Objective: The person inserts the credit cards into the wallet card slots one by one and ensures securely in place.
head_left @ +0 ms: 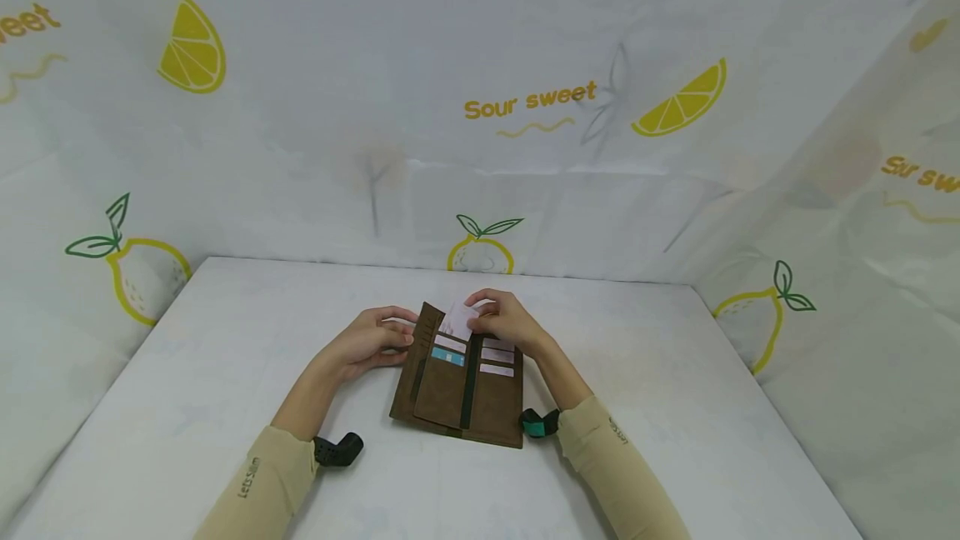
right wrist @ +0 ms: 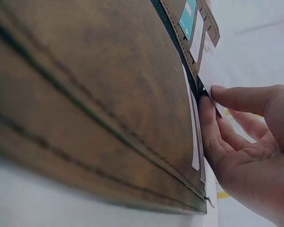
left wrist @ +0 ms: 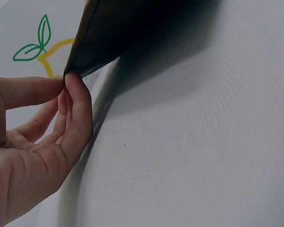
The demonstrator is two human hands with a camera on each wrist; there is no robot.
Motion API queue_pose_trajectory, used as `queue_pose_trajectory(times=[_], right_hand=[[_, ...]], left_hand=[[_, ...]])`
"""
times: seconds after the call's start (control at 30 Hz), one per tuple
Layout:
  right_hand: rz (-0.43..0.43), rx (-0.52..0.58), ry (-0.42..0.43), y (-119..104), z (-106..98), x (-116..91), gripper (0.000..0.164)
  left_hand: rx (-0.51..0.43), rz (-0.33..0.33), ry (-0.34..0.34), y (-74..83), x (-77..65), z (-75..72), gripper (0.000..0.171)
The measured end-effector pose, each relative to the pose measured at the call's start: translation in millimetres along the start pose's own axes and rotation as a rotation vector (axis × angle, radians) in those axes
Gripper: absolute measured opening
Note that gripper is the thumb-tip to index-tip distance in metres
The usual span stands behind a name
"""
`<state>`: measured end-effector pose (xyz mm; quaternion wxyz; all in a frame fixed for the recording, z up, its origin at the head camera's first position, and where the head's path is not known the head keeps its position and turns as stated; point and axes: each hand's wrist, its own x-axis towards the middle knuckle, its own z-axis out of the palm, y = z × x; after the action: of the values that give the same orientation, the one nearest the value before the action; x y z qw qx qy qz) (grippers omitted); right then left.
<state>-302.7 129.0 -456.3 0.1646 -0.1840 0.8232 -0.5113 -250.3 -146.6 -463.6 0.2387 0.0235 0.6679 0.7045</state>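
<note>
A brown wallet (head_left: pixel 442 390) lies open on the white table, its left side raised. My left hand (head_left: pixel 375 338) pinches the wallet's left edge between thumb and fingers; the left wrist view shows the dark underside (left wrist: pixel 102 38) lifted off the table. With thumb and fingers my right hand (head_left: pixel 506 322) pinches a pale card (head_left: pixel 457 322) at the top of the wallet's left half, the card standing mostly above the slots. Below it a blue card (head_left: pixel 447 356) shows in a slot. Several pale cards (head_left: pixel 497 370) fill the slots on the right half.
The white table (head_left: pixel 637 457) stretches around the wallet on all sides. Behind it hangs a white cloth (head_left: pixel 315 148) printed with lemons and lettering. Black wrist devices sit on the left sleeve (head_left: pixel 258 482) and the right sleeve (head_left: pixel 622 473).
</note>
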Motion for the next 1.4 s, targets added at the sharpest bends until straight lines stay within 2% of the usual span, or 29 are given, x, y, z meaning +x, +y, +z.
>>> queue_pose_trajectory(times=[0.33, 0.57, 0.83, 1.17, 1.4], right_hand=[[-0.021, 0.024, 0.035, -0.9, -0.5, -0.3, 0.028], [-0.089, -0.079, -0.024, -2.9, 2.3, -1.1, 0.028], [-0.045, -0.086, -0.042, -0.9, 4.7, -1.1, 0.025], [-0.052, -0.087, -0.067, -1.8, 6.5, -3.8, 0.018], [-0.053, -0.092, -0.082, -0.6, 7.1, -3.7, 0.021]], left_hand=[[0.004, 0.005, -0.013, 1.3, -0.5, 1.0, 0.040], [-0.002, -0.002, -0.001, 3.1, -1.4, 1.7, 0.040], [-0.010, -0.004, 0.001, 3.2, -1.0, 1.7, 0.039], [-0.003, -0.001, -0.005, 1.4, -0.7, 0.6, 0.039], [0.009, 0.002, -0.005, 1.5, -2.3, 1.2, 0.040]])
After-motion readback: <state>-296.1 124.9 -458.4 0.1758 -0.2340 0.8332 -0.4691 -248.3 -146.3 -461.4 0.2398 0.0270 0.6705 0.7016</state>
